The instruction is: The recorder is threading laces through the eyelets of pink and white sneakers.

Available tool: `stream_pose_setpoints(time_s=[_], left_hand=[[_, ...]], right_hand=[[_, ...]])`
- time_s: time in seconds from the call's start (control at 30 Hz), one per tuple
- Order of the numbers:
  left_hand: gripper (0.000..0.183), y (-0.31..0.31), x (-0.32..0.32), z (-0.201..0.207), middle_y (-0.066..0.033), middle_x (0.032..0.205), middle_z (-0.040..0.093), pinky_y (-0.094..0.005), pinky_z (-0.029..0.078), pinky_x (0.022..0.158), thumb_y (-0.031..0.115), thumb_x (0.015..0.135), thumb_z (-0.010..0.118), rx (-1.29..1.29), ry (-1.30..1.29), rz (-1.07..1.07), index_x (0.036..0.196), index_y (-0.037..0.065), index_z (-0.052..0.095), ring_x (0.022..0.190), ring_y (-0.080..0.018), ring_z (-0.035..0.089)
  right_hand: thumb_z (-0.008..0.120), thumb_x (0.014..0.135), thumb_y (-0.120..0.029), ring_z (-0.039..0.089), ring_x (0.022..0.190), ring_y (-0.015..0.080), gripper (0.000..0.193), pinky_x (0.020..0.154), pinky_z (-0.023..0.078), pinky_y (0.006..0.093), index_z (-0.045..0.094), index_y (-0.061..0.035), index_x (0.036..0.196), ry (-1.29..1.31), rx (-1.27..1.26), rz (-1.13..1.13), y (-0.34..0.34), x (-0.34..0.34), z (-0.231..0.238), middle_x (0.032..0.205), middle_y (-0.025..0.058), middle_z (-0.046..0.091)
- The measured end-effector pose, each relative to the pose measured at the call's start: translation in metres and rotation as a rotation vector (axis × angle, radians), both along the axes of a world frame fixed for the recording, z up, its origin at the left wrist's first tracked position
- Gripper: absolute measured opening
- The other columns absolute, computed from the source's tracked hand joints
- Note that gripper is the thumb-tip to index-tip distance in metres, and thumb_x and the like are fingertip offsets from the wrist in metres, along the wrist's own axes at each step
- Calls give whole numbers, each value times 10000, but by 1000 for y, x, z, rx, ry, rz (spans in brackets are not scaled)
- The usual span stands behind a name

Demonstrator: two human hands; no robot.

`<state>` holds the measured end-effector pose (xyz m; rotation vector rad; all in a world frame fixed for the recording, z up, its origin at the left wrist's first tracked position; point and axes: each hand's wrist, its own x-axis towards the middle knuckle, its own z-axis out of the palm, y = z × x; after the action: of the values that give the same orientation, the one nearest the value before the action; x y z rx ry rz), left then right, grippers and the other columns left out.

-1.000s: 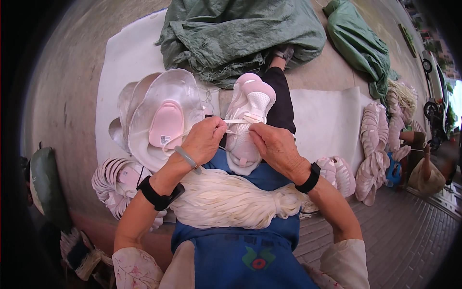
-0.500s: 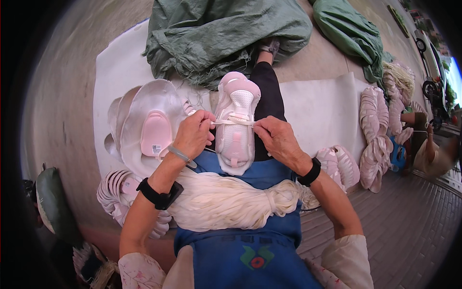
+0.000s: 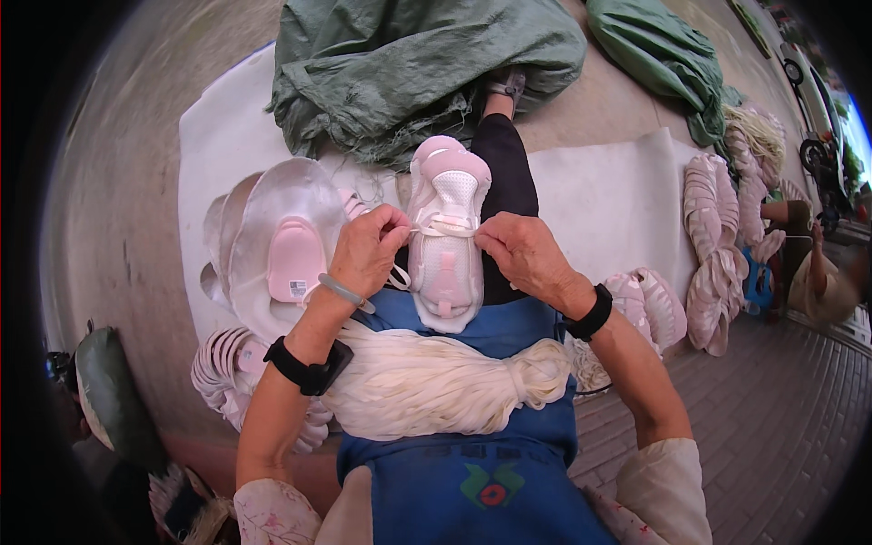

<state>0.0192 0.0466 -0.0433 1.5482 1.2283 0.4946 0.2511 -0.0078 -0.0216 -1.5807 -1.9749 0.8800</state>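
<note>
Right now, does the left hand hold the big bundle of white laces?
No, the bundle lies across the blue apron, while the left hand pinches a lace at the pink shoe.

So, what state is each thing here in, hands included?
Left hand, pinching the lace
Right hand, pinching the lace
Lace, stretched between both hands across the shoe
Shoe, crossed by the lace
Bundle of cords, gathered near its right end
Large green sack, crumpled
</note>
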Motion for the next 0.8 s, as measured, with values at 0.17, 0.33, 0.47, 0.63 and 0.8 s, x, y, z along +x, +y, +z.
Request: stream_pose_setpoints(time_s=[0.17,0.33,0.47,0.63,0.8], left_hand=[[126,10,3,9,-121,704,624,-300,470,619,97,813,601,-1,37,-76,870,-14,620,630,-195,578],[72,13,2,11,-15,748,617,-229,460,644,32,823,613,-111,79,-102,885,-4,623,694,-83,556],[61,13,4,10,-5,741,597,-213,453,636,2,798,633,-77,19,-66,851,4,605,687,-73,544],[79,13,13,11,-8,742,599,-206,450,627,7,789,647,0,-18,-11,846,4,593,681,-65,538],[121,8,19,14,-13,737,606,-209,449,604,42,773,684,-55,30,154,844,0,595,666,-64,538]], right_hand=[[574,880,-145,551,576,182,185,548,457,303,619,31,846,117,-232,-124,-1,3,1,696,107,588],[565,864,-147,589,714,374,183,641,466,395,609,29,840,130,-388,-257,-3,0,6,784,204,606],[542,895,-155,523,592,222,187,540,435,311,595,19,853,194,-366,-247,-6,3,-3,703,113,559],[521,925,-163,465,491,72,199,451,409,230,587,10,854,214,-336,-238,-9,1,-3,641,12,524],[533,922,-170,473,501,61,198,446,411,228,598,2,849,219,-313,-251,-11,2,-8,637,8,532]])
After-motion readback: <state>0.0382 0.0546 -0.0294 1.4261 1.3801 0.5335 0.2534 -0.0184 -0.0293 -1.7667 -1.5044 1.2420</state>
